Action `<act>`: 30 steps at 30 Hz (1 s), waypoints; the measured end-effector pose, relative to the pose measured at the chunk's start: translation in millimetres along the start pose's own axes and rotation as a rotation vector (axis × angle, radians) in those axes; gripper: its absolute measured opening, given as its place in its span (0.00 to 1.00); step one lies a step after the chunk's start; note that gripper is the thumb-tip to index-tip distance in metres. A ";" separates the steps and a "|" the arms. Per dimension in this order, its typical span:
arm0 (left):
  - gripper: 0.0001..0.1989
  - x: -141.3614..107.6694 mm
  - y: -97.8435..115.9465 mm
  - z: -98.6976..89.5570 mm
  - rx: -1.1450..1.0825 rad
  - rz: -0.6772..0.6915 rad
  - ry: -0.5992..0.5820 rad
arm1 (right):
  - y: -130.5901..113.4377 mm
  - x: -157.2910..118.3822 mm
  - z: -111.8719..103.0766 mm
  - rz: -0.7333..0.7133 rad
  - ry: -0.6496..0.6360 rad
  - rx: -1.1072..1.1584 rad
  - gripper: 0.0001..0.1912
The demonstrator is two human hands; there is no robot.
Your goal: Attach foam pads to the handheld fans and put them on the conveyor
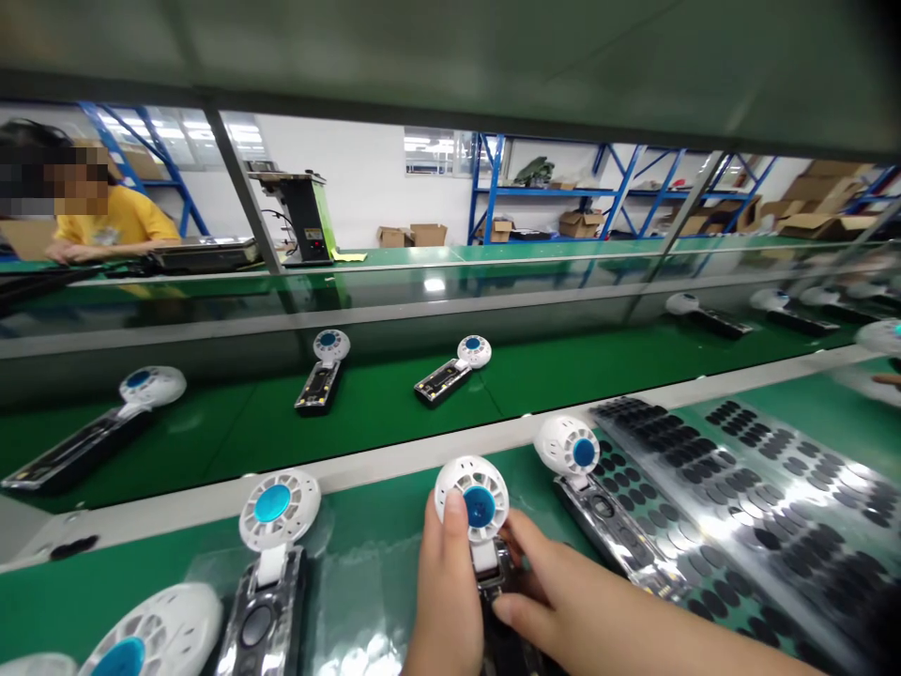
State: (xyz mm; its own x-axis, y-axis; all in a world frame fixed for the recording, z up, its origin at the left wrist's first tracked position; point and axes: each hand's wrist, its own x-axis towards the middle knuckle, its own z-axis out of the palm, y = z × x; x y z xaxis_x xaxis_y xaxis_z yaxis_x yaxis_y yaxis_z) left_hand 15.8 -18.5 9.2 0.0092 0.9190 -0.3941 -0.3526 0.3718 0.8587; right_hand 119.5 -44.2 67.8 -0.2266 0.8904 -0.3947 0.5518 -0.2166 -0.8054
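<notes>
Both my hands are closed on one handheld fan (470, 469) with a round white slotted head, a blue hub and a dark clear-cased handle. My left hand (450, 591) has its thumb pressed on the front of the head beside the hub. Around the upper handle, just under the white hinge, curl the fingers of my right hand (545, 582); they hide part of it. A similar fan (274, 512) lies to the left on the bench, and another fan (569, 446) lies just right of my hands.
Clear sheets of black round stickers (704, 469) cover the bench at right. Beyond a pale rail, a green conveyor belt (380, 413) carries several more fans. A metal post (243, 188) and an overhead shelf (450, 66) frame the view. A person in yellow (133, 218) sits across at left.
</notes>
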 end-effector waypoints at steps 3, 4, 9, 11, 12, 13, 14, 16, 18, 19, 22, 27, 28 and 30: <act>0.27 -0.2 0.0 0.0 -0.009 0.016 0.026 | 0.7 1.6 3.4 0.029 0.053 -0.079 0.28; 0.26 -0.4 0.0 0.1 -0.013 0.018 0.031 | 2.2 2.6 4.7 0.030 0.066 -0.082 0.28; 0.27 -2.6 1.5 0.7 -0.018 -0.019 0.004 | 14.1 4.2 7.8 0.013 0.038 0.146 0.29; 0.27 -3.6 2.5 1.2 0.002 -0.014 -0.004 | 18.3 2.3 6.8 0.016 -0.025 0.324 0.28; 0.27 -4.2 2.9 1.5 0.010 0.001 -0.005 | 19.8 1.0 6.2 0.017 -0.052 0.398 0.29; 0.27 -4.8 3.4 1.8 0.018 0.023 -0.005 | 20.7 -0.3 5.6 0.016 -0.073 0.452 0.30; 0.27 -5.7 3.8 2.1 0.024 0.046 -0.003 | 21.0 -1.4 5.2 0.015 -0.086 0.492 0.32; 0.26 -7.7 4.9 2.6 0.041 0.079 0.007 | 20.0 -2.7 4.9 0.005 -0.095 0.526 0.35; 0.26 -10.2 6.6 2.9 0.056 0.081 0.031 | 18.2 -2.5 5.8 -0.005 -0.095 0.505 0.36; 0.26 -11.7 7.7 3.0 0.059 0.074 0.041 | 17.9 -1.8 6.9 -0.012 -0.095 0.491 0.36; 0.28 -16.5 11.5 4.1 0.030 0.046 0.036 | 22.2 1.3 14.2 -0.059 -0.103 0.570 0.37; 0.32 -23.1 17.1 10.1 0.040 0.073 0.045 | 37.3 -0.5 28.5 -0.142 -0.119 0.782 0.44; 0.33 -22.8 18.4 11.2 0.049 0.124 0.041 | 38.0 -1.8 25.1 -0.156 -0.108 0.779 0.47; 0.34 -19.2 21.7 12.5 0.040 0.275 0.037 | 36.2 -2.9 4.7 -0.185 0.008 0.690 0.48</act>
State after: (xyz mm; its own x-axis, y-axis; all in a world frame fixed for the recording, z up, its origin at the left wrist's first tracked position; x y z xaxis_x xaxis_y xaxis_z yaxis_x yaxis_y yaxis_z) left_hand 19.8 -26.4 39.4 -0.1160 0.9809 -0.1559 -0.3000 0.1150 0.9470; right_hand 136.4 -56.4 37.7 -0.2600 0.9393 -0.2238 -0.1298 -0.2636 -0.9559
